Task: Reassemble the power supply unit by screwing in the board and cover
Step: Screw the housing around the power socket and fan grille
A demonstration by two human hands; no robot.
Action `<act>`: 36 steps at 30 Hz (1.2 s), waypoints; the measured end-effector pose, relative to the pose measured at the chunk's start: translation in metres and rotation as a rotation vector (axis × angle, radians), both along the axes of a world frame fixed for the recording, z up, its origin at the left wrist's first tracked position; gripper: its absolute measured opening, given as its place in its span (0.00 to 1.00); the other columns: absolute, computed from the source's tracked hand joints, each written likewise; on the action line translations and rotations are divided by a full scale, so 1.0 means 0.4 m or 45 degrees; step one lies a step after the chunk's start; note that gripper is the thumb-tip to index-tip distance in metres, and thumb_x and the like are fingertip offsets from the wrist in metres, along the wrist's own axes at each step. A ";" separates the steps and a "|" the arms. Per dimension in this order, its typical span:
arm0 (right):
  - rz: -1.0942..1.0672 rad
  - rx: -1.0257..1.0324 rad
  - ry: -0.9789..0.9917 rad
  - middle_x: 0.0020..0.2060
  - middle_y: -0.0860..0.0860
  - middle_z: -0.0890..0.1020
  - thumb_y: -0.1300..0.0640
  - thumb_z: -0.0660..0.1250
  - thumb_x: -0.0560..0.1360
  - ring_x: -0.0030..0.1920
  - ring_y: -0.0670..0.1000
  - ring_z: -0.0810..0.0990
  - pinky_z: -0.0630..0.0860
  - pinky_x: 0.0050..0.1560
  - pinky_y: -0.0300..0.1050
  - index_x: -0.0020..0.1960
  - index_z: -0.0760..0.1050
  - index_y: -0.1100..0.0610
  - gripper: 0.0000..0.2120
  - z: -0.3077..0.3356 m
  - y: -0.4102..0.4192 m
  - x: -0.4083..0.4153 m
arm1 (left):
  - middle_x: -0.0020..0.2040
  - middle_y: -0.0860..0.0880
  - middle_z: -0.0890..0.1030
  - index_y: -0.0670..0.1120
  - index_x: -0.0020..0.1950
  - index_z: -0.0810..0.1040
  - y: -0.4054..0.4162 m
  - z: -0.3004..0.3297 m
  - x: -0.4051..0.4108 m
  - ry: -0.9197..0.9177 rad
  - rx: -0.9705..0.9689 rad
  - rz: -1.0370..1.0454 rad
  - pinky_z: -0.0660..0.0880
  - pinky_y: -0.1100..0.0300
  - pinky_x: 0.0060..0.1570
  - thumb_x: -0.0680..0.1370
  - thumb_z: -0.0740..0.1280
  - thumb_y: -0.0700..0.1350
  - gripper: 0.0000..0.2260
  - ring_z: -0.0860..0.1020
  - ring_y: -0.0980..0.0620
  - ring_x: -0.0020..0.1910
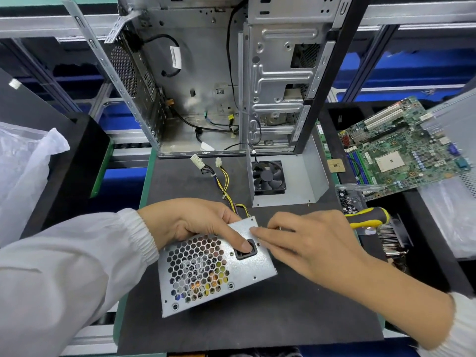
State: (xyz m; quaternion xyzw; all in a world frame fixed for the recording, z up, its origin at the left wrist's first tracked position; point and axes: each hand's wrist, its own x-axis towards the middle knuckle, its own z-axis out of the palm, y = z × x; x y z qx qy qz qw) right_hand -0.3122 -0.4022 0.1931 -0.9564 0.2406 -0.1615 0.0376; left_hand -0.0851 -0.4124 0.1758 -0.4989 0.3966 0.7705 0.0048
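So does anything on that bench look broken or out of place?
Nothing looks broken. The power supply sits tilted because the left hand props it up. Its cover with the fan lies apart behind it, and the screwdriver rests unused at the right.

Screwdriver (367, 217) tip behind right hand (316, 243).

One power supply unit (216, 271), one computer case (206, 86), one motherboard (401, 148), one screwdriver (368, 217), perhaps one fan (269, 177)
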 end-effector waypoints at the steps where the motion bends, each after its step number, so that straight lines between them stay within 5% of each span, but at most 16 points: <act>1: 0.018 -0.088 0.051 0.32 0.45 0.76 0.49 0.65 0.75 0.24 0.49 0.71 0.65 0.22 0.40 0.50 0.83 0.47 0.08 -0.004 0.001 0.001 | 0.41 0.46 0.84 0.44 0.47 0.84 0.001 -0.002 0.001 0.001 -0.015 0.001 0.80 0.59 0.42 0.73 0.72 0.38 0.04 0.82 0.51 0.37; 5: 0.160 -0.314 0.188 0.28 0.46 0.74 0.56 0.72 0.66 0.23 0.48 0.73 0.64 0.23 0.40 0.52 0.84 0.52 0.14 -0.029 -0.004 -0.006 | 0.40 0.47 0.84 0.44 0.47 0.84 0.004 -0.006 0.002 -0.005 -0.043 0.005 0.80 0.61 0.40 0.75 0.71 0.38 0.03 0.82 0.52 0.37; 10: 0.255 -0.470 0.208 0.29 0.47 0.74 0.65 0.56 0.70 0.23 0.48 0.71 0.62 0.23 0.39 0.55 0.82 0.57 0.21 -0.028 -0.012 -0.006 | 0.41 0.47 0.85 0.42 0.50 0.82 0.004 0.000 0.002 0.014 -0.012 0.007 0.80 0.62 0.40 0.73 0.72 0.40 0.07 0.83 0.53 0.37; 15: 0.351 -0.505 0.225 0.30 0.48 0.73 0.67 0.57 0.70 0.25 0.49 0.71 0.64 0.22 0.40 0.57 0.81 0.59 0.21 -0.028 -0.031 -0.006 | 0.44 0.45 0.85 0.41 0.53 0.81 0.004 -0.007 0.014 0.131 0.161 0.069 0.82 0.60 0.41 0.74 0.69 0.42 0.10 0.84 0.52 0.39; 27: 0.460 -0.473 0.255 0.28 0.50 0.72 0.69 0.57 0.70 0.23 0.49 0.68 0.63 0.21 0.40 0.58 0.80 0.63 0.21 -0.035 -0.046 0.004 | 0.45 0.45 0.85 0.41 0.53 0.81 0.006 -0.029 0.026 0.187 0.133 0.113 0.81 0.60 0.45 0.76 0.68 0.41 0.08 0.84 0.52 0.40; 31: 0.556 -0.569 0.319 0.29 0.50 0.73 0.71 0.52 0.72 0.23 0.49 0.69 0.64 0.21 0.40 0.57 0.80 0.64 0.22 -0.022 -0.061 0.003 | 0.51 0.43 0.81 0.38 0.62 0.75 0.008 -0.027 0.019 0.120 0.102 0.138 0.79 0.58 0.50 0.72 0.68 0.42 0.19 0.81 0.49 0.44; 36: 0.632 -0.612 0.367 0.29 0.50 0.73 0.71 0.54 0.71 0.24 0.49 0.69 0.66 0.20 0.41 0.59 0.79 0.65 0.22 -0.018 -0.072 0.001 | 0.52 0.42 0.81 0.38 0.63 0.74 0.008 -0.023 0.017 0.116 0.102 0.124 0.78 0.57 0.51 0.71 0.68 0.43 0.21 0.81 0.49 0.45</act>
